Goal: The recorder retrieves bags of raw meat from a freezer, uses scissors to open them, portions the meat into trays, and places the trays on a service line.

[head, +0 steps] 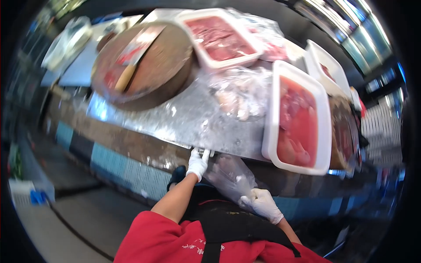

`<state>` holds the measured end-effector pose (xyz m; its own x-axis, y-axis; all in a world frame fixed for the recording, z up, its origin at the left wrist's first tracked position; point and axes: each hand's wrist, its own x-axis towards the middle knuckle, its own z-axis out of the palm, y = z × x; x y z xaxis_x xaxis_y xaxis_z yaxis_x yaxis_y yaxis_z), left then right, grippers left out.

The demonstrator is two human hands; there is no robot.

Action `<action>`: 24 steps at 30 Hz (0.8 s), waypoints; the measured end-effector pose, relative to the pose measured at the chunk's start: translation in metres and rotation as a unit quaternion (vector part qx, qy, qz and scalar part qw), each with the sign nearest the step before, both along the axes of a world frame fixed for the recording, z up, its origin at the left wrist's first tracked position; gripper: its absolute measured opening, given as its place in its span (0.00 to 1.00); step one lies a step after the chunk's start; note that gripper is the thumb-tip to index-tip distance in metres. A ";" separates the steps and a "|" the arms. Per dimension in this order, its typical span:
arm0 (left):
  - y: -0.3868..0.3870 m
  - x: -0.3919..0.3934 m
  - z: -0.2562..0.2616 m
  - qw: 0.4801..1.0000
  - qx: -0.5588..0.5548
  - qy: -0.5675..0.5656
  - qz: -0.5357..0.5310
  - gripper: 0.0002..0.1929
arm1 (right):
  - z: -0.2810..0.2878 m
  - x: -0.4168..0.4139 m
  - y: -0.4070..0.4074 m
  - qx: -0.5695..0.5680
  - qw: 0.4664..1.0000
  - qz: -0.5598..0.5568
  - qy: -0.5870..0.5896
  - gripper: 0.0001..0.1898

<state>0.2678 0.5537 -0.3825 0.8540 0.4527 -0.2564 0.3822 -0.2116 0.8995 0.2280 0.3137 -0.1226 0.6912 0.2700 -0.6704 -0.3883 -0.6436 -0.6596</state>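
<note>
My left hand (197, 167), in a white glove, reaches to the front edge of the metal table. Its fingers touch a small metal piece (210, 153) at that edge; whether they grip it cannot be made out. In a thin white glove, my right hand (265, 204) pinches a clear plastic bag (232, 179) in front of my black apron (230, 218). The bag stretches from this hand up to the table edge, and pale contents show faintly through it.
On the metal table (158, 121) a cleaver (139, 47) lies on a round chopping block (164, 62). White tubs hold raw meat (220, 37) and pieces in red liquid (297, 125). A clear bag of pale meat (240, 95) lies between. Blue-grey tiles (131, 169) run below.
</note>
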 end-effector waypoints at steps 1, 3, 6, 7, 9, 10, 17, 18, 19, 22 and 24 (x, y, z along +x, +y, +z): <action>-0.008 -0.020 0.034 0.996 -0.080 0.044 0.009 0.21 | -0.009 0.006 -0.009 0.016 0.999 -0.035 0.026 0.09; -0.004 -0.078 0.060 0.985 -0.119 0.082 0.095 0.20 | -0.021 0.014 -0.014 0.004 0.997 -0.061 0.042 0.10; 0.032 -0.196 0.047 0.959 -0.178 0.042 0.215 0.15 | -0.022 0.027 0.012 -0.021 0.997 0.028 0.075 0.08; 0.040 -0.220 0.054 0.936 -0.219 0.018 0.274 0.14 | -0.033 0.029 0.015 -0.034 0.995 0.061 0.071 0.07; 0.067 -0.264 0.063 0.903 -0.212 -0.038 0.371 0.16 | -0.034 0.032 0.040 -0.046 0.990 0.088 0.100 0.07; 0.079 -0.285 0.060 0.897 -0.166 -0.064 0.405 0.17 | -0.034 0.028 0.052 -0.047 0.988 0.081 0.125 0.07; 0.138 -0.323 0.044 0.712 -0.064 -0.211 0.667 0.27 | -0.077 0.039 0.099 -0.087 0.969 0.216 0.088 0.10; 0.139 -0.316 0.037 0.684 -0.064 -0.270 0.674 0.36 | -0.080 0.036 0.112 -0.104 0.967 0.218 0.081 0.10; 0.132 -0.311 0.016 0.603 -0.125 -0.289 0.733 0.39 | -0.083 0.033 0.124 -0.104 0.963 0.225 0.103 0.10; 0.085 -0.304 -0.042 0.589 -0.282 -0.207 0.728 0.44 | -0.095 0.016 0.164 -0.073 0.942 0.288 0.154 0.07; 0.058 -0.277 -0.086 0.616 -0.422 -0.054 0.663 0.41 | -0.108 0.019 0.173 -0.032 0.900 0.419 0.119 0.09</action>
<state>-0.0092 0.6117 -0.4689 -0.0893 0.5149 -0.8526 -0.3555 0.7832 0.5102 0.2466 0.4866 -0.2306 0.0975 0.5852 -0.8050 0.1248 -0.8097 -0.5734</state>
